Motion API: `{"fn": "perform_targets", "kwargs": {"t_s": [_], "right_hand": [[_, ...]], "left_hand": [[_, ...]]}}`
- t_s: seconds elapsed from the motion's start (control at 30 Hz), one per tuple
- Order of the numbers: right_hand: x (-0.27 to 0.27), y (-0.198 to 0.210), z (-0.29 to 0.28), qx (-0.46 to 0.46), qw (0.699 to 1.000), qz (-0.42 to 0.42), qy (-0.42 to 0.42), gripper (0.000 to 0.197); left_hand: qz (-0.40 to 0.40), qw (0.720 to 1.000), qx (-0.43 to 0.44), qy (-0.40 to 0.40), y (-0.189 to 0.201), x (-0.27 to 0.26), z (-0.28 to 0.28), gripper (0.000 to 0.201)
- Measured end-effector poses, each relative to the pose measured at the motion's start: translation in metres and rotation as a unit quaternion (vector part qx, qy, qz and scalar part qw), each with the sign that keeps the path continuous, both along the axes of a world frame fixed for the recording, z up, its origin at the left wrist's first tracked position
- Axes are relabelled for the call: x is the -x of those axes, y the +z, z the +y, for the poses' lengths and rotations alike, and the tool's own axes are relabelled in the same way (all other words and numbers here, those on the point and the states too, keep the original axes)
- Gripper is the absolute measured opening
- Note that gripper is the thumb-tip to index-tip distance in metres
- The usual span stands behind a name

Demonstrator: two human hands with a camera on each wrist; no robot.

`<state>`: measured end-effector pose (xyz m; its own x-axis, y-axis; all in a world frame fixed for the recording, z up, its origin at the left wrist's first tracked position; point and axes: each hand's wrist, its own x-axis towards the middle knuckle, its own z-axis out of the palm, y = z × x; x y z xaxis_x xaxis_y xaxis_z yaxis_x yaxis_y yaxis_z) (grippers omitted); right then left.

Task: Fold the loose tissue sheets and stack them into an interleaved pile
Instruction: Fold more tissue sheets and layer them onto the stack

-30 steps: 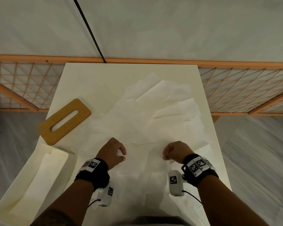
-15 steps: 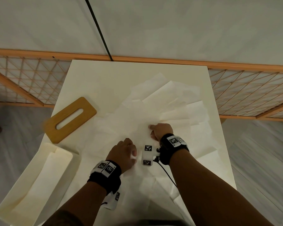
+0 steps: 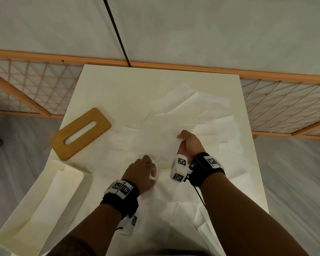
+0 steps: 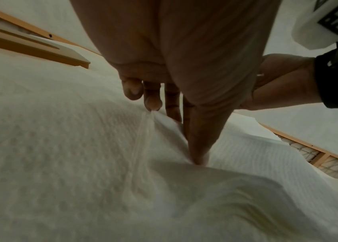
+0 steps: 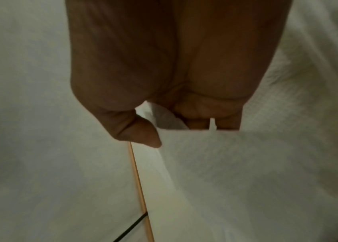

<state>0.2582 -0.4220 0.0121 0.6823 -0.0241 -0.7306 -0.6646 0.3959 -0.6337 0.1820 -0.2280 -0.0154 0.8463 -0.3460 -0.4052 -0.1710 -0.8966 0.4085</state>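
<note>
Mid-fold on one tissue sheet (image 3: 161,137), frame centre: right hand (image 3: 187,143) pinches its lifted edge, left hand (image 3: 143,172) pins it down with thumb and fingertips. Loose sheets (image 3: 201,111) cover the table (image 3: 100,85), unfolded. Folded tissue in the box (image 3: 4,235), lower left; most work remains.

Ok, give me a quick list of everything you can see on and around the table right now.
loose tissue sheets: many, white, overlapping across the table's middle and right.
lifted sheet: one, white, pinched at its edge.
wooden lid: one, tan, slotted, left side.
tissue box: one, cream, near left, white tissue inside.
table: one, cream.
lattice screen: orange frame, behind.
left hand: pressing tissue down.
right hand: holding the lifted sheet.
</note>
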Motion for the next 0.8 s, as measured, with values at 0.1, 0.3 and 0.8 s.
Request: {"fn": "perform_targets", "kwargs": {"t_s": [0.1, 0.3, 0.8], "right_hand": [[0.001, 0.016, -0.003, 0.016, 0.999, -0.014, 0.028, 0.015], [-0.003, 0.004, 0.002, 0.073, 0.991, 0.004, 0.111, 0.019], [0.013, 0.006, 0.007, 0.054, 0.977, -0.078, 0.188, 0.025]], "left_hand": [[0.016, 0.999, 0.024, 0.022, 0.000, -0.002, 0.002, 0.022], [0.067, 0.935, 0.183, 0.296, 0.007, -0.023, 0.013, 0.036], [0.073, 0.707, 0.406, 0.575, 0.009, -0.059, 0.037, 0.039]]}}
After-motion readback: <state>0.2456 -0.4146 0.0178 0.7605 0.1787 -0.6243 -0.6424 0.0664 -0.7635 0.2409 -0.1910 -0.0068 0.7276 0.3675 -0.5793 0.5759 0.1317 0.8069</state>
